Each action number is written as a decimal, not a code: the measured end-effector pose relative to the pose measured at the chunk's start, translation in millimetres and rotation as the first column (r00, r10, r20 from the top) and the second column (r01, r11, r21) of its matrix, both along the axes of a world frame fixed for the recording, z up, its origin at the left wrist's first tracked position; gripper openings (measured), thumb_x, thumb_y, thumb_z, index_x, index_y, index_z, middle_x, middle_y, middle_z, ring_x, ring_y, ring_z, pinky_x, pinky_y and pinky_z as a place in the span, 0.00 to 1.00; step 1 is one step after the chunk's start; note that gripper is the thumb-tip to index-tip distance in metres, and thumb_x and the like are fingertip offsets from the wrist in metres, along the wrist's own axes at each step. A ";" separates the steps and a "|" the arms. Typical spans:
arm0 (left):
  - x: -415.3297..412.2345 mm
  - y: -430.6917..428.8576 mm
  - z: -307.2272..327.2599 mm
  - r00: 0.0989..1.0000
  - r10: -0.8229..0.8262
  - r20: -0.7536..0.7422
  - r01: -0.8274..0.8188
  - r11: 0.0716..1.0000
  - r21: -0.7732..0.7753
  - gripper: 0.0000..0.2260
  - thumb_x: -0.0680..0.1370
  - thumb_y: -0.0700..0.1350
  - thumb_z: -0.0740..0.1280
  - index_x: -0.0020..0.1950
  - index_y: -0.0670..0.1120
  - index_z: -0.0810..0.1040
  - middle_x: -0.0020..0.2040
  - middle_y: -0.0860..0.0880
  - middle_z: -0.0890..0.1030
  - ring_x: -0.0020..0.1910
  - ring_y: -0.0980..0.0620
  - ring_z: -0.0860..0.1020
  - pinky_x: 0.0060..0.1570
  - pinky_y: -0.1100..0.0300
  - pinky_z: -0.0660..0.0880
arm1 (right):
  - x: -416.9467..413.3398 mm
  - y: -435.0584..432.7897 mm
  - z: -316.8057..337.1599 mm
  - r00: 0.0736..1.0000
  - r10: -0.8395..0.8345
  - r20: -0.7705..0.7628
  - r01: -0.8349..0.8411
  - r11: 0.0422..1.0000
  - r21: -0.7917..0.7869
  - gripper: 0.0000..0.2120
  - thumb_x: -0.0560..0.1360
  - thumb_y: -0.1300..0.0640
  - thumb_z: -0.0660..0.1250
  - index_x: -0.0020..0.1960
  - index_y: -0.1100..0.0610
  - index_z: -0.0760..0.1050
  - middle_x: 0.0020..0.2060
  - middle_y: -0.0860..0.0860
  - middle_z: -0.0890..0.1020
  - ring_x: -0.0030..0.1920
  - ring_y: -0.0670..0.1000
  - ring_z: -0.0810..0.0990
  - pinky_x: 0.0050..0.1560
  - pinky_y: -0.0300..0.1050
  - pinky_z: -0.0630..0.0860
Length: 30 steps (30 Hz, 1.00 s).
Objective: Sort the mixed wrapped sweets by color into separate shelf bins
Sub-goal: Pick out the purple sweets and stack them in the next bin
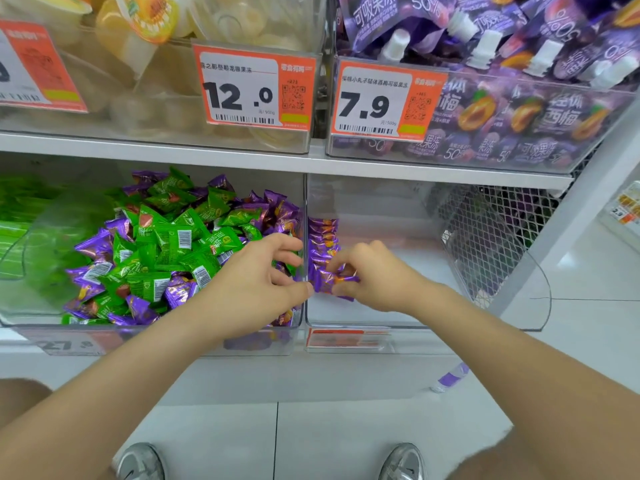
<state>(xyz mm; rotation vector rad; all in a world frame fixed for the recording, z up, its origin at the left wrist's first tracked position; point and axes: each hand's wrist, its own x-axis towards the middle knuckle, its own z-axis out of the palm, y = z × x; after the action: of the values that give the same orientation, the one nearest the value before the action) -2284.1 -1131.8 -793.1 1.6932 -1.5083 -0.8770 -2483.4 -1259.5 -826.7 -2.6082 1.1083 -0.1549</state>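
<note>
The near end of the row of purple sweets (322,237) is hidden under the fingers of the right hand (375,277). That hand is curled tight and pinches those sweets. The left hand (256,282) covers a corner of the mixed pile (162,244) of green and purple sweets. Its fingers are bent, with the thumb by the wall between the bins, but I cannot tell if it holds anything. The price tag (343,337) on the front of the right bin (391,216) is too blurry to read.

The row sits in the right bin, against its left wall. It runs from front to back. The mixed pile lies in the left bin (156,332), its sweets pointing every which way.
</note>
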 end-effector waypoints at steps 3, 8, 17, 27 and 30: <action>0.6 1.0 -0.1 1.000 0.002 -0.020 -0.002 1.000 0.003 0.26 0.76 0.47 0.77 0.72 0.55 0.74 0.58 0.61 0.79 0.44 0.60 0.84 0.46 0.58 0.81 | 9.6 -0.9 -18.5 0.996 0.047 -0.082 -0.049 0.998 -0.028 0.09 0.76 0.59 0.72 0.55 0.50 0.82 0.47 0.50 0.86 0.48 0.56 0.81 0.49 0.49 0.78; 1.8 3.0 0.5 1.000 -0.005 -0.019 0.005 1.000 -0.003 0.26 0.76 0.48 0.77 0.73 0.56 0.73 0.59 0.60 0.79 0.44 0.59 0.84 0.50 0.56 0.83 | 14.8 -3.9 -19.7 0.993 -0.036 -0.116 0.025 0.995 -0.092 0.10 0.75 0.57 0.73 0.55 0.52 0.77 0.47 0.55 0.83 0.49 0.62 0.79 0.47 0.56 0.79; 4.6 3.9 1.0 1.000 -0.025 -0.005 0.025 1.000 -0.002 0.25 0.78 0.48 0.75 0.73 0.56 0.73 0.59 0.60 0.80 0.44 0.58 0.85 0.50 0.56 0.82 | 13.9 -0.5 -15.0 0.992 -0.079 -0.102 0.065 0.988 -0.137 0.13 0.72 0.53 0.75 0.56 0.49 0.81 0.44 0.50 0.80 0.50 0.58 0.79 0.44 0.48 0.77; 50.6 10.1 24.1 0.951 0.150 0.270 -0.107 0.980 -0.166 0.11 0.80 0.39 0.67 0.47 0.56 0.83 0.42 0.58 0.84 0.37 0.59 0.81 0.36 0.72 0.73 | 29.1 38.6 38.0 0.953 -0.071 0.295 0.151 0.954 -0.258 0.07 0.74 0.56 0.64 0.49 0.51 0.79 0.41 0.47 0.81 0.44 0.53 0.79 0.47 0.52 0.78; 72.7 20.6 29.4 0.918 0.030 0.395 -0.021 0.999 -0.028 0.15 0.76 0.34 0.65 0.45 0.55 0.83 0.43 0.57 0.84 0.36 0.63 0.80 0.39 0.71 0.73 | 47.0 68.3 59.3 0.903 0.115 0.415 -0.012 0.970 -0.241 0.10 0.72 0.62 0.62 0.48 0.52 0.80 0.42 0.46 0.80 0.44 0.50 0.78 0.47 0.50 0.76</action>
<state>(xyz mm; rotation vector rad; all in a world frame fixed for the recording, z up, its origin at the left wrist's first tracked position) -2211.5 -1111.2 -763.7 1.9518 -1.7428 -0.5156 -2436.4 -1191.3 -767.3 -2.6158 0.8873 -0.8466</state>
